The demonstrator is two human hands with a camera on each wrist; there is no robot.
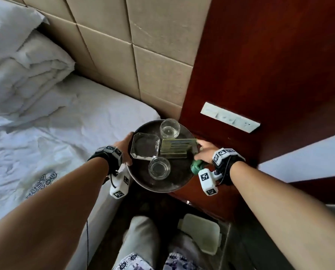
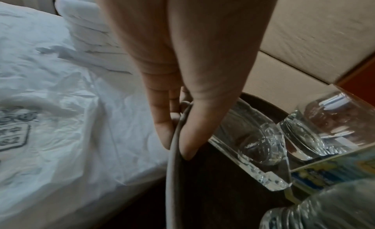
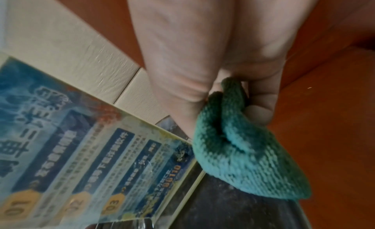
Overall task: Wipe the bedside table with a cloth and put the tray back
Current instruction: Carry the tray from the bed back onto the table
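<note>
A round dark tray (image 1: 174, 185) is held level between my two hands, partly over the red wooden bedside table (image 1: 240, 145) and partly over the gap by the bed. On it stand two clear glasses (image 1: 170, 128) (image 1: 159, 168), a glass ashtray (image 1: 145, 146) and an acrylic sign (image 1: 177, 148). My left hand (image 1: 124, 151) pinches the left rim (image 2: 172, 176) between thumb and fingers (image 2: 162, 128). My right hand (image 1: 205, 151) grips the right rim with a bunched green cloth (image 1: 197, 166) (image 3: 243, 160) in its curled fingers (image 3: 261, 104).
A bed with a crumpled white sheet (image 1: 65, 133) and pillows (image 1: 26, 75) lies to the left, against a padded beige headboard (image 1: 153, 55). A white switch panel (image 1: 230, 116) sits on the red wall panel. My knees (image 1: 141, 240) and a pale flat object (image 1: 200, 232) are below.
</note>
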